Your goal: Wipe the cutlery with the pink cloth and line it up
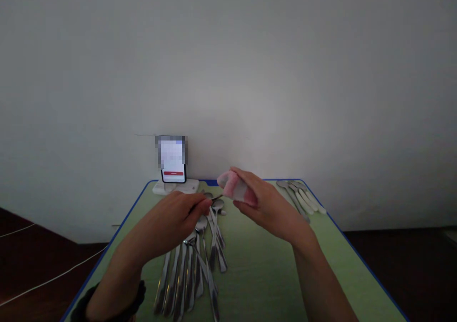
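My left hand [180, 219] is closed in a pinch around a piece of cutlery [217, 197]. Only a thin, dark metal part of it shows past the fingertips, so its kind is hidden. Fingers of my right hand [273, 205] are wrapped round a folded pink and white cloth [232, 185], just right of the cutlery's visible end. I cannot tell whether the cloth touches it. Below my left hand lies a pile of metal cutlery [182, 274], with spoons [216, 207] and several long handles pointing towards me.
A phone [173, 162] with a lit screen stands on a white stand [174, 187] at the table's back left. Spoons and white-handled cutlery [306, 202] lie at the back right. The green table [264, 274] has a blue edge and meets a plain wall [228, 74].
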Demonstrator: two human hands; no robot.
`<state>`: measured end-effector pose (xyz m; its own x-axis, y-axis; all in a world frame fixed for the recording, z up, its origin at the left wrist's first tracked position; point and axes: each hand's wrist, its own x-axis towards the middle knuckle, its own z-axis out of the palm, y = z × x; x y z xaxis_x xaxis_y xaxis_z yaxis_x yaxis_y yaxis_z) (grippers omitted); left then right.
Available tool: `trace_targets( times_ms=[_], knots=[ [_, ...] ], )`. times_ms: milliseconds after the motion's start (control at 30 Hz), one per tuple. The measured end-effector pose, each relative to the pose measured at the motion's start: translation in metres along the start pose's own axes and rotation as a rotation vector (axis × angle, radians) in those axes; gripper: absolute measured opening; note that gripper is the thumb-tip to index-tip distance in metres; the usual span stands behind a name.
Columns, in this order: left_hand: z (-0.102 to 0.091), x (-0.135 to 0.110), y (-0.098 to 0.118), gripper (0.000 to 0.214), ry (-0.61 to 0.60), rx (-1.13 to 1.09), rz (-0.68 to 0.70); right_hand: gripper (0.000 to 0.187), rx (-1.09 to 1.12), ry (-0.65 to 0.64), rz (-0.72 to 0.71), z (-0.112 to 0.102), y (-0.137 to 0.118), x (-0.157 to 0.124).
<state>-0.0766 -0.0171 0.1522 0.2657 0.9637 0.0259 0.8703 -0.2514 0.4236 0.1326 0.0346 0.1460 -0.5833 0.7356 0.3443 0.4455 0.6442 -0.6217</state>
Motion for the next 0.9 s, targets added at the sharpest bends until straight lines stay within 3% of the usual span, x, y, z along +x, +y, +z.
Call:
trace_targets(
  times_ms=[100,267,533,600,733,800,900],
  knots=[
    [0.000,0.001,0.002,0.037,-0.007,-0.030,-0.005,0.053,0.094,0.021,0.087,-0.004,0.001,0.000],
    [0.000,0.000,0.002,0.038,-0.027,-0.061,-0.015,0.027,0.205,0.204,0.154,-0.009,0.003,0.004],
    [0.001,0.000,0.001,0.036,-0.057,-0.014,-0.001,0.029,0.105,0.278,-0.012,-0.013,-0.001,0.002],
    [0.001,0.000,0.001,0.035,-0.054,-0.017,0.000,0.032,0.070,0.243,-0.067,-0.014,-0.003,0.000],
    [0.000,0.000,-0.001,0.035,-0.050,0.010,0.002,0.039,-0.010,0.011,-0.178,-0.017,-0.009,-0.003],
    [0.000,0.000,-0.002,0.036,-0.047,0.040,-0.008,0.033,-0.045,-0.082,-0.192,-0.017,-0.011,-0.004],
    [0.000,0.000,-0.001,0.037,-0.038,0.071,-0.016,0.022,-0.056,-0.088,-0.182,-0.017,-0.012,-0.004]
  ],
)
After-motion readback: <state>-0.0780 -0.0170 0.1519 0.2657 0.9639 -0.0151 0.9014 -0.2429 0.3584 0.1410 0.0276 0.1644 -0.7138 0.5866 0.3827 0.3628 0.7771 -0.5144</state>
